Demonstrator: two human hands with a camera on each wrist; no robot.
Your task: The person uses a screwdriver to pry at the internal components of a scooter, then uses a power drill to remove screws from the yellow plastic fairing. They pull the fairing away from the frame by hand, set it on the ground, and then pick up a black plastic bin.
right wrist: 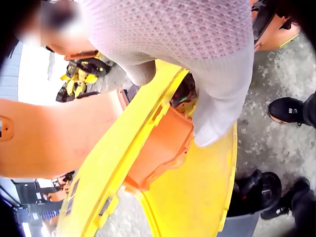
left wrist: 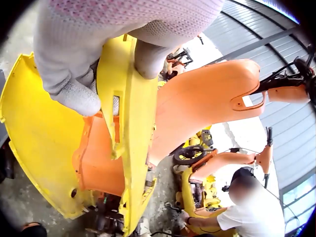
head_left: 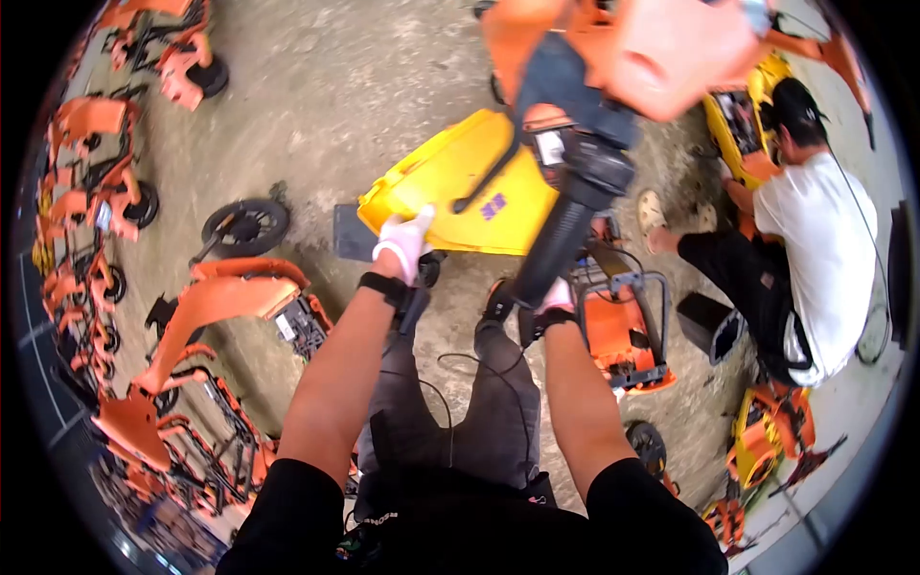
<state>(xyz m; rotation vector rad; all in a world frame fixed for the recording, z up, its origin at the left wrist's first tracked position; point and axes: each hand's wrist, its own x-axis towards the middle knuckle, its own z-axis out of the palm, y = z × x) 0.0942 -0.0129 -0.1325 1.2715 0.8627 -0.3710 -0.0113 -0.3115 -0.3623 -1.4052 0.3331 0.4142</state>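
My left hand (head_left: 407, 240), in a pale pink-and-white knit glove, grips the near left edge of a large yellow scooter body panel (head_left: 479, 182). In the left wrist view its thumb and fingers lie on either side of the yellow panel (left wrist: 133, 98). The right hand (head_left: 556, 295), gloved alike, is mostly behind a black handlebar grip (head_left: 565, 220) in the head view. Seen from the right wrist, its fingers and thumb pinch the rim of the yellow panel (right wrist: 128, 138). An orange scooter body (right wrist: 59, 133) stands right behind the panel.
A person (head_left: 815, 220) in a white shirt crouches at the right beside a yellow scooter part (head_left: 728, 125). Orange scooters (head_left: 105, 211) line the left side. A loose wheel (head_left: 244, 228) and a black bin (head_left: 709, 326) are on the concrete floor.
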